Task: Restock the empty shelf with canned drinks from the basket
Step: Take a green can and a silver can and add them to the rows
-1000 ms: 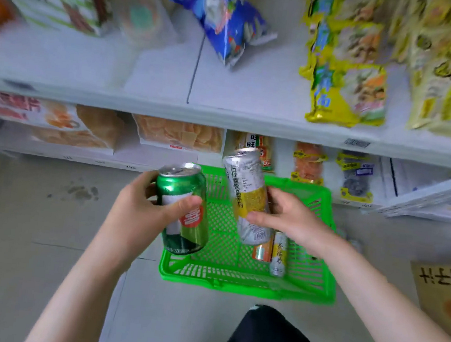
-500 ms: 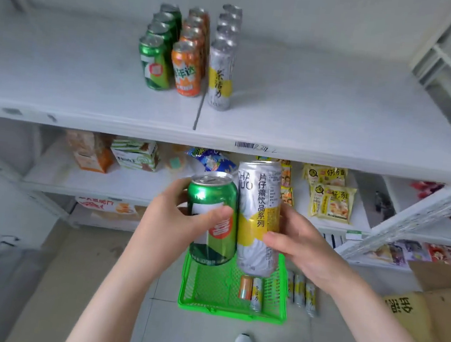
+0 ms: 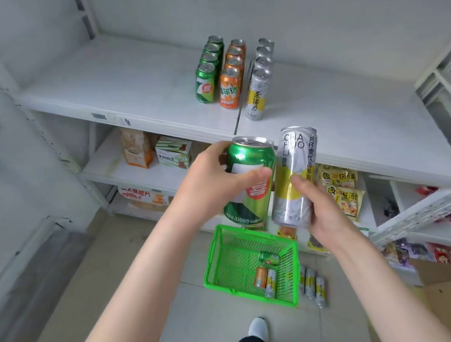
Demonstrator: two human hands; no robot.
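entry 1. left hand (image 3: 206,180): fingers and thumb curled round a green can (image 3: 248,156), thumb across the label. the can is upright, long axis vertical, lid up.

entry 2. right hand (image 3: 326,210): wrapped round the lower half of a tall silver-and-yellow can (image 3: 296,156), thumb on its front. this can is upright too and stands higher than its neighbour. the two cans are side by side, touching or very nearly so, green to the left.

entry 3. position: both cans are held in front of the shelf (image 3: 115,88), their lids about level with its front edge, just right of the seam between its two boards.

entry 4. on the shelf, far of the hands: three rows running near to far, green row (image 3: 206,85) left, orange row (image 3: 229,91) middle, silver row (image 3: 256,98) right. four tops show in each, all upright.

entry 5. governing relation: the rows lie up, away and somewhat left of the held cans. the left hand is nearer the green row, the right hand nearer the silver row, and the held cans sit in the same left-to-right order as their rows, so no crossing of arms looks needed. bare shelf shows at the near end of each row. the cans need no turning, only a lift over the edge and a push forward.

entry 6. basket (image 3: 249,293), on the floor, near: three cans lie on their sides inside. more cans (image 3: 311,286) lie on the floor just right of it. restocking judged partway.
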